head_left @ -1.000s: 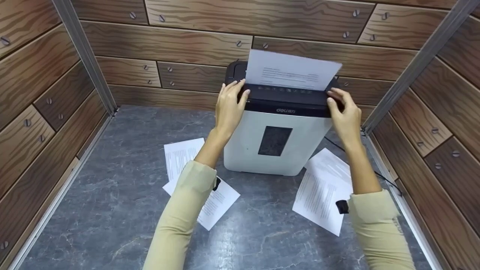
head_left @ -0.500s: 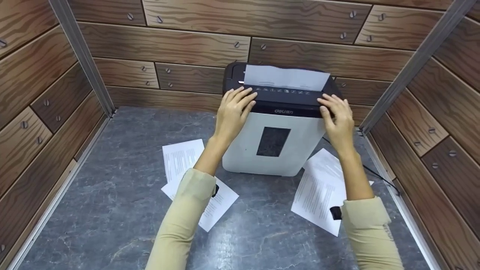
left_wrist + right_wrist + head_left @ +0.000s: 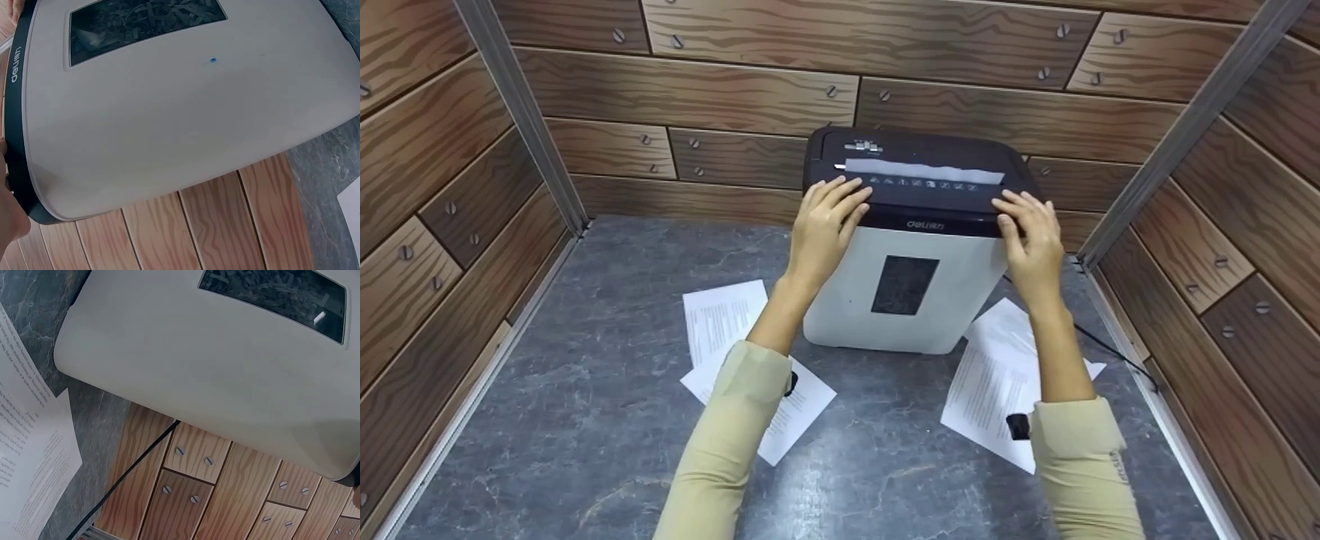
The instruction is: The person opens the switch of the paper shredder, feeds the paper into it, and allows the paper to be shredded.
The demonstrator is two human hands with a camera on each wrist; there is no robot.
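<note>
A paper shredder [image 3: 840,292] with a white body and black top stands toward the back of the floor. Only a narrow strip of a paper sheet [image 3: 922,172] sticks up from the slot in its top. My left hand [image 3: 821,229] rests on the top's front left corner, fingers extended over the edge. At the front right corner lies my right hand [image 3: 1033,244], its fingers likewise laid on the black top. Paper shreds [image 3: 270,295] show through the dark window in the right wrist view. In the left wrist view only parts of the hands appear at the left edge.
Printed sheets [image 3: 795,409] lie overlapping on the grey marbled floor at the left, and more printed sheets [image 3: 986,397] lie at the right. A black cord [image 3: 1110,346] runs from behind the shredder to the right. Wood-patterned walls [image 3: 720,82] enclose the space.
The paper sheet has sunk from standing tall to a narrow strip in the slot. Both hands have moved slightly inward and come to lie on the shredder's front corners.
</note>
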